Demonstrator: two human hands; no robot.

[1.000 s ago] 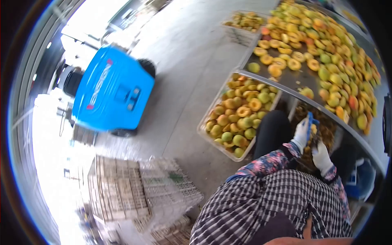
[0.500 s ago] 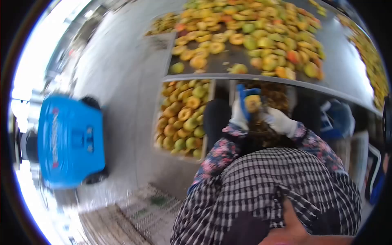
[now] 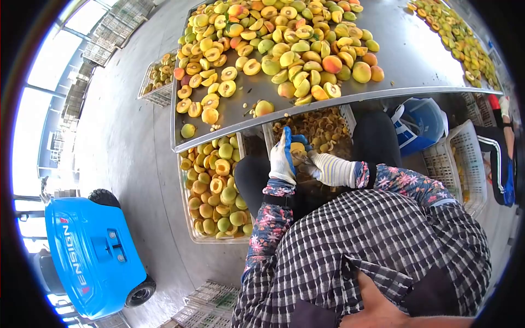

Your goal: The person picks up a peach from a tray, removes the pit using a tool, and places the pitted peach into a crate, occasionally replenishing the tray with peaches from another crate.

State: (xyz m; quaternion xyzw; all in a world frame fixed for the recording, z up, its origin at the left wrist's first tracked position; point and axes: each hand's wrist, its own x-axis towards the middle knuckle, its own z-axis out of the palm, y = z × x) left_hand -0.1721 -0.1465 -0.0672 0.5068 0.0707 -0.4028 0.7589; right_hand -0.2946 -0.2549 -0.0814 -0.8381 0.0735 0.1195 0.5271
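Note:
My left hand [image 3: 282,163], in a white glove with blue-coated fingers, is closed around a yellow peach half [image 3: 298,149]. My right hand [image 3: 332,169], in a grey-striped glove, is curled with its fingertips right at the fruit; I cannot tell what tool, if any, is in them. Both hands are between my knees, over a crate [image 3: 267,136] of brownish fruit scraps [image 3: 322,128]. Just beyond them runs the front edge of a metal table [image 3: 404,92], piled with halved peaches [image 3: 298,46]. A few loose pits [image 3: 247,107] lie near that edge.
A crate of peaches [image 3: 219,188] stands at my left knee, with another crate [image 3: 157,82] farther off. To the right are a blue-and-white bag [image 3: 421,126], white crates [image 3: 467,164] and a person's leg [image 3: 492,158]. A blue vehicle [image 3: 95,257] stands at left.
The view has turned and sharpened, shifting table, crates and hands leftward in the picture. Both hands stay together at the fruit over the scrap crate. More of the right side now shows.

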